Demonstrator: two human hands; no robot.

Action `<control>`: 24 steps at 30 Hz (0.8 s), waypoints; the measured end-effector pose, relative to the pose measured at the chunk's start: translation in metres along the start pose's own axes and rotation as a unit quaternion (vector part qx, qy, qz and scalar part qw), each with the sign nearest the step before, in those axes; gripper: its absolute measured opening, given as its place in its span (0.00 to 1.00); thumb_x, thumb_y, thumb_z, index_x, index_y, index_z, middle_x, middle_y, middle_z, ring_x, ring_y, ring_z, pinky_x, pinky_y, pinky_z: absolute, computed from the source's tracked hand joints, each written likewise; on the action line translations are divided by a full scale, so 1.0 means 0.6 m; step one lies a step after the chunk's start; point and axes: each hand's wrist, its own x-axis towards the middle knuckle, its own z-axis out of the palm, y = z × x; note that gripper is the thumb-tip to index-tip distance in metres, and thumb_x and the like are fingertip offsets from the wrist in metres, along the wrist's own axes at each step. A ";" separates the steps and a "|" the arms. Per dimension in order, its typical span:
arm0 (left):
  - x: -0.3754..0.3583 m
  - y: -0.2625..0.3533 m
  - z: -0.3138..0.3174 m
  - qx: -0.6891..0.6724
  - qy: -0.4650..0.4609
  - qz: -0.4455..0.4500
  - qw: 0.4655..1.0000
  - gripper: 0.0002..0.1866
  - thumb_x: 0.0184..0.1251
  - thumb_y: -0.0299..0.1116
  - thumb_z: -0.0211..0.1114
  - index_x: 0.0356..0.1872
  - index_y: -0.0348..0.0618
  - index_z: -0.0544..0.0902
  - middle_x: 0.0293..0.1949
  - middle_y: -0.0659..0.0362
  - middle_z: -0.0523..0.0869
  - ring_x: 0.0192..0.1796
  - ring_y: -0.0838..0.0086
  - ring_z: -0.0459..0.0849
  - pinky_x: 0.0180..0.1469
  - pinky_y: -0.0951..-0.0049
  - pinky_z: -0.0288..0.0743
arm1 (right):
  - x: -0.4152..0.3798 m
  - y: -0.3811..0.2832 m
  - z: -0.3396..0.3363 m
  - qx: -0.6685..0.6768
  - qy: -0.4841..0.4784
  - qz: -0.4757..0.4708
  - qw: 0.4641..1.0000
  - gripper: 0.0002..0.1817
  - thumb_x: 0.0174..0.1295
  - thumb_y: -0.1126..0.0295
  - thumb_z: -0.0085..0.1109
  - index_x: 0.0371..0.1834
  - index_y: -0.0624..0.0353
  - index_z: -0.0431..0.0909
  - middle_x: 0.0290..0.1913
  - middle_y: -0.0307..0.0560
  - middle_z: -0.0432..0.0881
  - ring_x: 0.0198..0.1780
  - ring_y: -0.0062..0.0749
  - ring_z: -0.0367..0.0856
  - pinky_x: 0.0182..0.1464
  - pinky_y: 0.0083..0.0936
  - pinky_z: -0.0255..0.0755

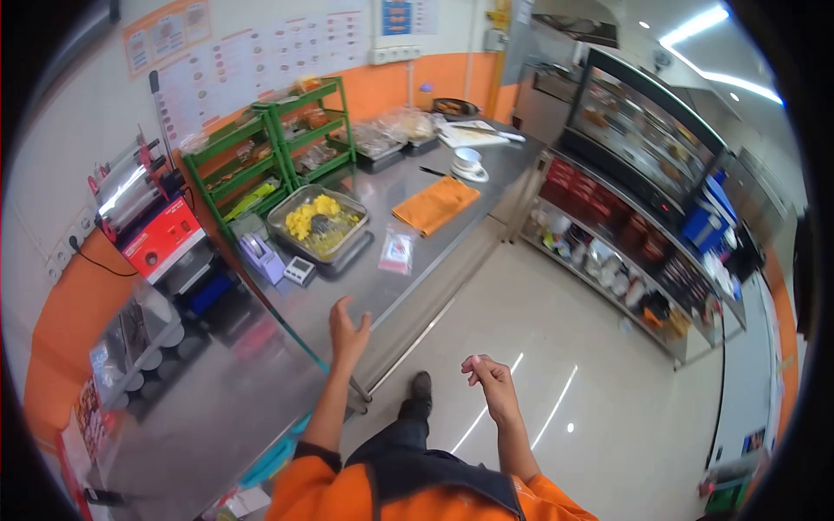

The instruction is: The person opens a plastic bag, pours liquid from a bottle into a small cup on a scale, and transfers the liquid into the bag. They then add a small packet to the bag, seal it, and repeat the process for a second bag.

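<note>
"Steel worktable point(343, 282) noted first. What stands on it?"

"Green racks point(314, 134) near the wall. In front, a metal tray point(344, 240) of yellow food, and to its right a folded orange cloth point(436, 205)."

"State of the hands?"

"Left hand point(349, 332): thumb spread well away from the fingers, no object in the grasp, by the worktable's near edge. Right hand point(491, 382): fingers curled in, thumb close to them, out over the floor side; I cannot tell whether they pinch anything."

"Nearest small items?"

"Clear plastic packet point(397, 252) lying between tray and front edge; then a timer point(300, 271), just beside the tray. Left fingers apart from both."
</note>
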 end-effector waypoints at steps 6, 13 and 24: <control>0.212 -0.029 0.263 0.045 -0.051 -0.034 0.997 0.34 0.52 0.39 0.72 0.60 0.39 0.69 0.58 0.45 0.73 0.62 0.50 0.69 0.65 0.55 0.62 | 0.300 -0.013 -0.026 -0.060 -0.116 0.068 0.989 0.10 0.69 0.66 0.56 0.43 0.61 0.81 0.44 0.41 0.83 0.45 0.24 0.80 0.47 0.22 0.70; 0.291 -0.015 0.380 0.230 -0.046 -0.118 0.965 0.33 0.46 0.39 0.75 0.56 0.47 0.73 0.57 0.48 0.73 0.60 0.47 0.69 0.62 0.50 0.62 | 0.601 0.012 -0.099 -0.138 -0.195 0.093 0.967 0.10 0.68 0.69 0.56 0.46 0.63 0.79 0.42 0.43 0.84 0.42 0.25 0.80 0.46 0.24 0.73; 0.394 0.121 0.494 0.049 0.119 -0.087 0.988 0.29 0.50 0.30 0.71 0.55 0.41 0.72 0.54 0.47 0.76 0.59 0.50 0.74 0.60 0.58 0.68 | 0.977 -0.051 -0.037 -0.147 -0.507 0.000 0.849 0.10 0.67 0.69 0.59 0.44 0.64 0.76 0.40 0.45 0.81 0.38 0.25 0.82 0.36 0.21 0.78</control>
